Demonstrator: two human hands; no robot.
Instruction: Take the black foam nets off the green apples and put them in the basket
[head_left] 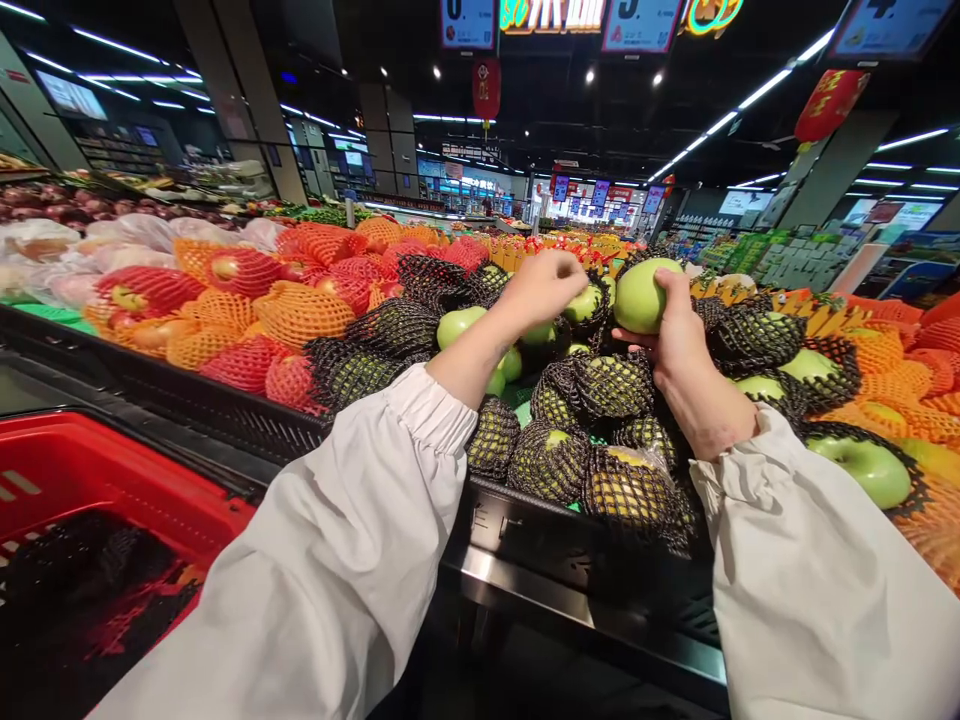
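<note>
A bare green apple (640, 297) rests in my right hand (684, 345), thumb across its near side and fingers beneath it, raised over the display. My left hand (546, 284) hovers to its left, apart from the apple. Its fingers are curled together, and anything between them is hidden. Below and around both hands lie several green apples in black foam nets (551, 460). A few green apples near my left wrist, such as one pale green apple (459, 325), show bare skin.
Red and orange netted fruit (304, 310) fills the left of the display, with more orange-netted fruit (885, 365) on the right. A dark ledge (525, 525) runs along the front. A red shopping basket (112, 465) stands at lower left. Price screens (641, 25) hang overhead.
</note>
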